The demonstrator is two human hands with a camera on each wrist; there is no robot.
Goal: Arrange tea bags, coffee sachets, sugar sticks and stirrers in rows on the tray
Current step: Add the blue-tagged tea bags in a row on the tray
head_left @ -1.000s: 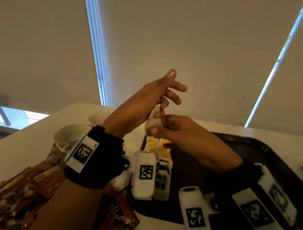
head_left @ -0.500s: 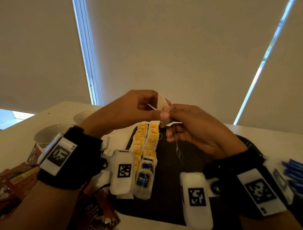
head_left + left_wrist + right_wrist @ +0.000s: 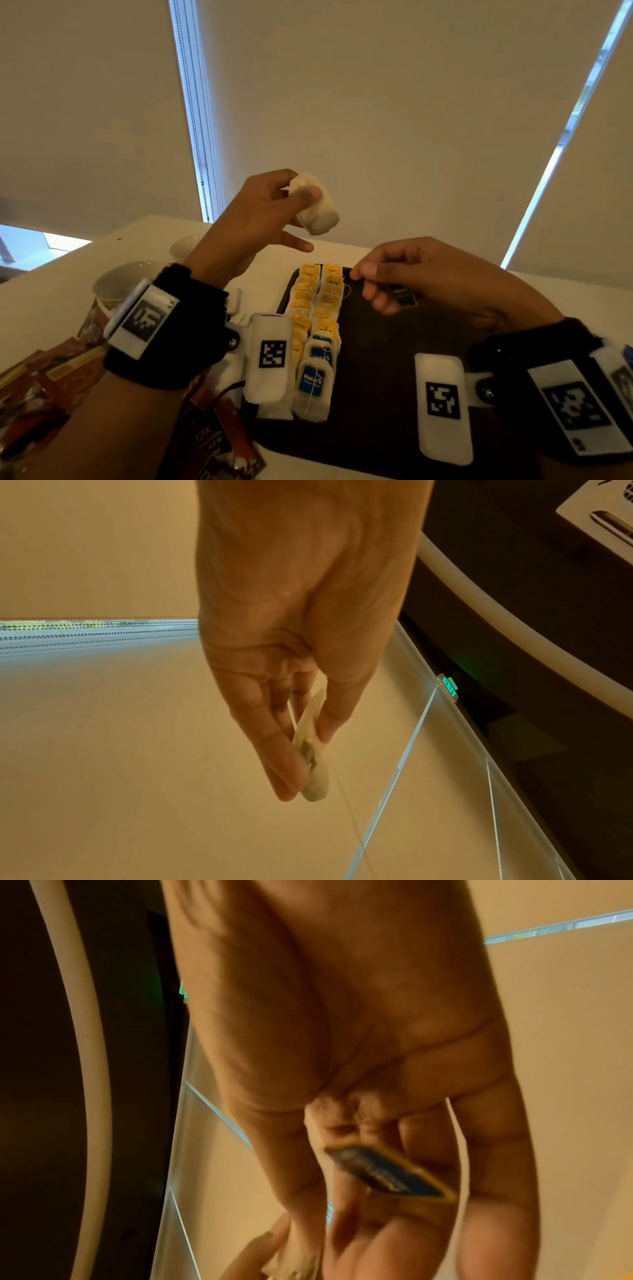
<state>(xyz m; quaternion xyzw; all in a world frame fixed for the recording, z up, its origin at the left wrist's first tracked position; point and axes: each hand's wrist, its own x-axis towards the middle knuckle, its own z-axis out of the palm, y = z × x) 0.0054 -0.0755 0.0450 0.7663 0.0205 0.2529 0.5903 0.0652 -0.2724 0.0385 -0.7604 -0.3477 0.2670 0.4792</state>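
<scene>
My left hand (image 3: 274,209) is raised above the table and pinches a pale tea bag (image 3: 317,205) between thumb and fingers; the left wrist view shows the same bag (image 3: 313,753) edge-on with a thin string trailing down. My right hand (image 3: 387,277) hovers over the dark tray (image 3: 376,411), fingers curled round a small blue paper tag (image 3: 404,296), seen slanted across the fingers in the right wrist view (image 3: 387,1172). Two rows of tea bags (image 3: 318,329) with yellow and blue tags lie along the tray's left side.
A heap of brown coffee sachets (image 3: 41,387) lies at the left on the white table (image 3: 41,298). Two white cups (image 3: 120,281) stand behind them. More sachets (image 3: 212,442) lie near the front edge. Blue items (image 3: 628,356) peek in at the far right.
The hands, joined at the tea bag before, have parted. My left hand rose with the bag; my right hand dropped toward the tray with the tag.
</scene>
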